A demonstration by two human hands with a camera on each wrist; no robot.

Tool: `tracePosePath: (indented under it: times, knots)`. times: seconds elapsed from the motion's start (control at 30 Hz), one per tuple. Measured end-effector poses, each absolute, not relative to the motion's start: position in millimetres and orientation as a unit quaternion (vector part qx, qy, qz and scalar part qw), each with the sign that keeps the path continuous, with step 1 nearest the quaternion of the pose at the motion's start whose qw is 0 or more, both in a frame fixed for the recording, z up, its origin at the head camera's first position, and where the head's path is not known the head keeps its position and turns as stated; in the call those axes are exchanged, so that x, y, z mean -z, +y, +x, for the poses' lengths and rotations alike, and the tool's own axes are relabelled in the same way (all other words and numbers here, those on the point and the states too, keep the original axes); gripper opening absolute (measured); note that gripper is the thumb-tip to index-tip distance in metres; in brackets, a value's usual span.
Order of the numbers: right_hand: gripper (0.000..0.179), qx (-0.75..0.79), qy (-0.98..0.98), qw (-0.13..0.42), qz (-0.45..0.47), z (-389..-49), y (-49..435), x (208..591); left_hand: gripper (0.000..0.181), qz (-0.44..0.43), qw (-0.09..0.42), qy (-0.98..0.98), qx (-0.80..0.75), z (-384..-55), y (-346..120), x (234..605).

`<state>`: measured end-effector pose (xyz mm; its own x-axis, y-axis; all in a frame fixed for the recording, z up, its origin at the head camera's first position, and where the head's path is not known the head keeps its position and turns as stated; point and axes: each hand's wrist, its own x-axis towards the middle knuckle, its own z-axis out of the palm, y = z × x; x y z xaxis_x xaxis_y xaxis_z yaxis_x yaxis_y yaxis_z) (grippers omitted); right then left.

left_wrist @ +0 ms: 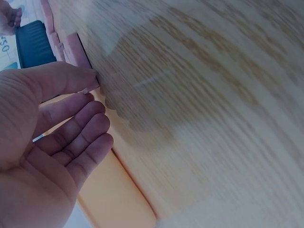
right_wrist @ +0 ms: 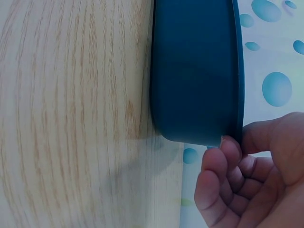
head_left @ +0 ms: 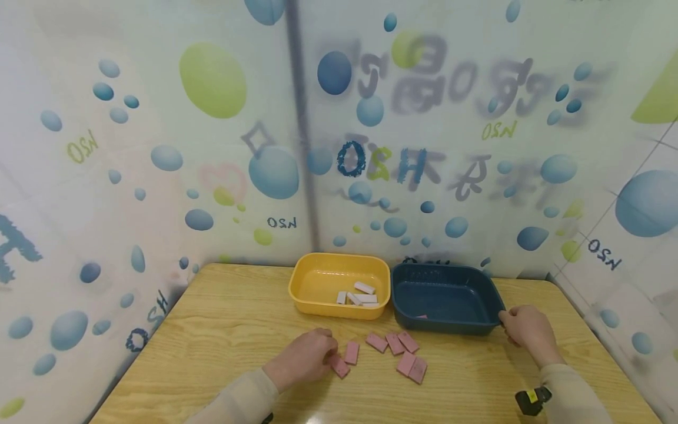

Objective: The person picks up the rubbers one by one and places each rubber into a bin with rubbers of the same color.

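We have bare bench (head_left: 228, 312) to pass over left of the yellow tray (head_left: 339, 310), and again between the pink tiles (head_left: 376, 343) and the right hand (head_left: 529, 333). The blue tray (head_left: 450, 327) stands rim by rim with the yellow one, barring us between them; the patterned wall (head_left: 450, 194) closes off the back.

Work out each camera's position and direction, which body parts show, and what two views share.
Head: head-worn, facing forward and down at the table; left hand, right hand, sleeves show.
Left wrist: on that wrist, facing a pink tile; both hands show.
Right wrist: on that wrist, facing the blue tray; right hand shows.
Both wrist views share the blue tray.
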<state>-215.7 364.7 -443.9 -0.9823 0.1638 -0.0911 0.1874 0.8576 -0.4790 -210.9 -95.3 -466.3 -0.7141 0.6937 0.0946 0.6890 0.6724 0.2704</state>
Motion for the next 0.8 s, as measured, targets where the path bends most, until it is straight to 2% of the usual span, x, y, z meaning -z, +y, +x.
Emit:
tracePosePath:
  times: [0.37,0.6,0.8]
  knots:
    - [0.04,0.254,0.962,0.027,0.099,-216.5,364.2,443.6,0.029,0.381,-0.002,0.912,-0.15,-212.0,-98.2,467.2]
    - [0.039,0.252,0.962,0.029,0.098,-217.1,364.4,443.9,0.018,0.371,-0.007,0.917,-0.149,-212.5,-99.1,466.7]
    - [0.04,0.247,0.963,0.03,0.098,-217.1,363.9,442.5,0.023,0.373,-0.029,0.913,-0.165,-212.8,-98.1,464.9]
